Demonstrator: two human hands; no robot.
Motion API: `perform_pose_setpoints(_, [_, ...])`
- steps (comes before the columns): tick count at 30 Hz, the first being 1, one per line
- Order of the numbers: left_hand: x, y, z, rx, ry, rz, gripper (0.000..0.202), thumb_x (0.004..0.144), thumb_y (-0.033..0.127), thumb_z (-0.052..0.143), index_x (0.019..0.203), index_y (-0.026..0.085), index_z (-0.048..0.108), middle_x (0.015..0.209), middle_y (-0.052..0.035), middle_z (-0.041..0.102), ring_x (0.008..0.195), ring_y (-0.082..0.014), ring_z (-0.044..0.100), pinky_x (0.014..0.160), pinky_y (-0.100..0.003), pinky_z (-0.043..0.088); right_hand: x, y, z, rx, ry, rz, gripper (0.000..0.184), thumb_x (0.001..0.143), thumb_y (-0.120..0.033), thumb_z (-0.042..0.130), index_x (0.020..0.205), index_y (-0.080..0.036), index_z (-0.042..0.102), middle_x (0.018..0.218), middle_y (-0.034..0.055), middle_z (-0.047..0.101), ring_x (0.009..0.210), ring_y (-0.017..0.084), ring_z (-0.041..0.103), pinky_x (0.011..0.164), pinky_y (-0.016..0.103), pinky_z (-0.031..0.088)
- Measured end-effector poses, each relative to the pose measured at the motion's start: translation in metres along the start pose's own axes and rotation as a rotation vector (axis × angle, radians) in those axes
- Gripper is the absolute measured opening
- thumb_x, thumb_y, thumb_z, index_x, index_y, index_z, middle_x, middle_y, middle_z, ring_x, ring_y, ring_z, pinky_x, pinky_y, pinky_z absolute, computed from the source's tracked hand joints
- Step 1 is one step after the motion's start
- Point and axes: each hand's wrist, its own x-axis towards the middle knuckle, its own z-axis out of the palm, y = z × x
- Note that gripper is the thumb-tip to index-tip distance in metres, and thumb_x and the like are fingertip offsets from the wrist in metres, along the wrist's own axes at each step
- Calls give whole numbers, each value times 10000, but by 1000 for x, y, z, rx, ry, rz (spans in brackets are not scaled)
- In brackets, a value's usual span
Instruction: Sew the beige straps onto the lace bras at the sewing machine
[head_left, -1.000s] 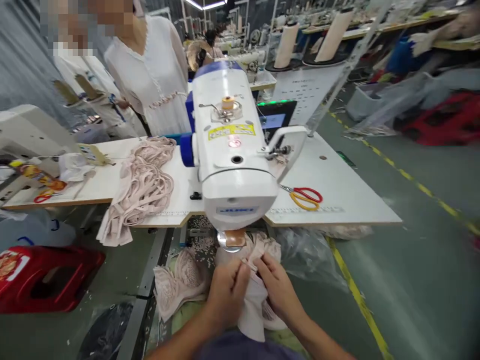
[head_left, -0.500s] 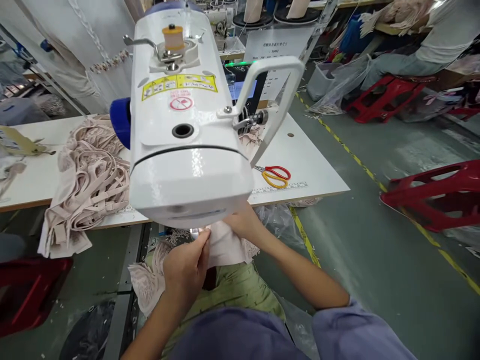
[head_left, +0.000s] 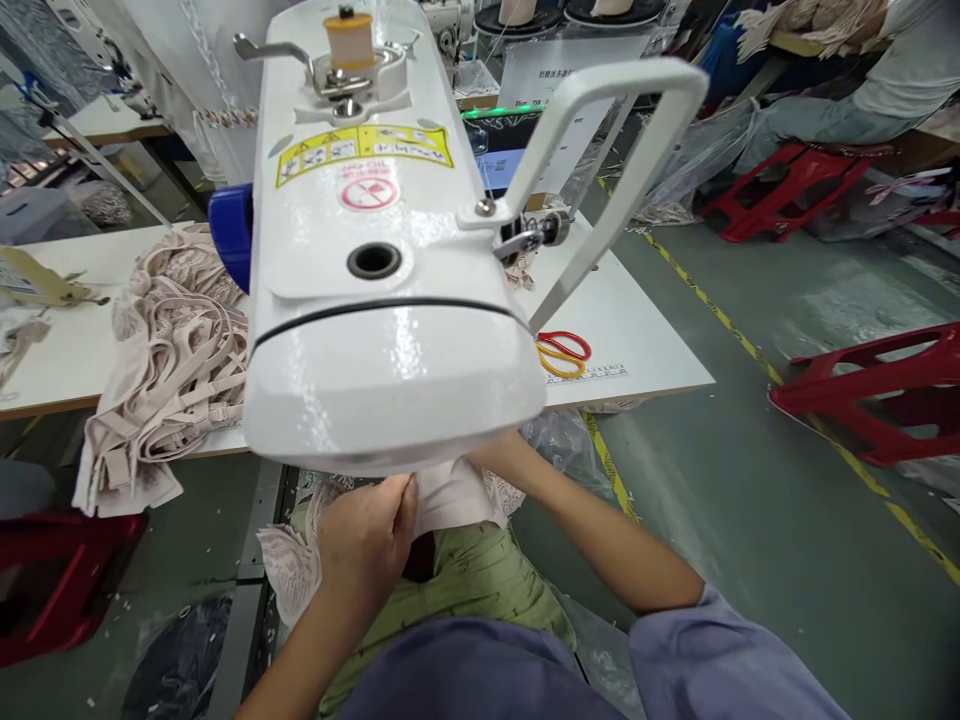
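left hand (head_left: 367,535) pinches pale pink fabric (head_left: 450,500) below white sewing machine head (head_left: 394,385), in front of tabletop (head_left: 652,350); right hand (head_left: 501,456) at fabric's right side, partly hidden by machine, grip cannot be told. red-and-yellow scissors (head_left: 564,366) lie near tabletop's front edge, right of machine; heaped pink garments (head_left: 176,350) overhang same edge at left.

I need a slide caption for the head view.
Left hand grips pale fabric at a white sewing machine; right hand partly hidden.

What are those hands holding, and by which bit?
The left grip holds flat pale pink cloth by its left edge. The right grip is mostly hidden behind the glossy white sewing machine, so I can't tell.
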Motion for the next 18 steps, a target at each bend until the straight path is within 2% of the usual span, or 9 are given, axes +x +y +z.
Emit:
perform_pose_setpoints(12, [-1, 0, 0, 38, 1, 40, 311, 987, 312, 439, 1067, 236, 730, 479, 7, 590, 439, -156, 521, 480, -303, 212, 1, -1, 0, -6, -3, 19, 77, 826, -249, 613, 891, -260, 653, 678, -13, 649, 715, 219, 621, 669, 345, 529])
perform_pose_setpoints(18, [0, 0, 1, 36, 15, 53, 314, 992, 310, 438, 1035, 230, 738, 502, -2, 616, 443, -153, 524, 488, -303, 200, 1, 1, 1, 8, -9, 11, 72, 842, -273, 591, 880, -264, 652, 630, -15, 623, 714, 224, 616, 677, 346, 528])
